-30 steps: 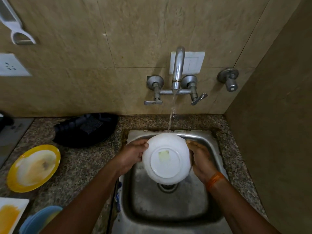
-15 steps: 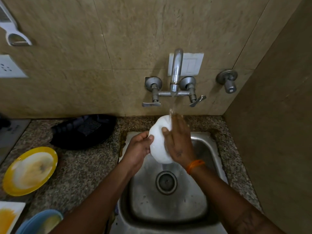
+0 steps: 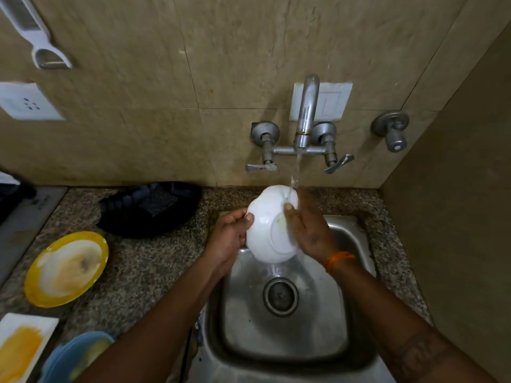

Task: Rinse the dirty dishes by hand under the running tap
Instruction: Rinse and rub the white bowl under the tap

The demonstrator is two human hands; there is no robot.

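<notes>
While water runs from the tap (image 3: 305, 114) onto its top edge, the white bowl (image 3: 269, 225) is held tilted on its side over the back of the sink (image 3: 356, 313), its underside turned toward the camera. The left hand (image 3: 229, 239) grips the bowl's left rim, thumb curled over the edge, and the right hand (image 3: 308, 228) lies against the base with fairly straight fingers, thumb pressed on the underside. A pale yellowish-green sticker (image 3: 279, 223) sits on the base just left of the right thumb; any print on it is too small to read. An orange band (image 3: 338, 259) circles the right wrist. Well left of the grip on the counter (image 3: 154, 269) lie a black tray (image 3: 150, 208) and a smeared yellow plate (image 3: 66, 269); a white plate (image 3: 20, 344) with an orange smear and a blue bowl (image 3: 73, 355) are cut off at the frame's lower left. The bowl's inside is hidden, and markings on the right forearm are blurred.
</notes>
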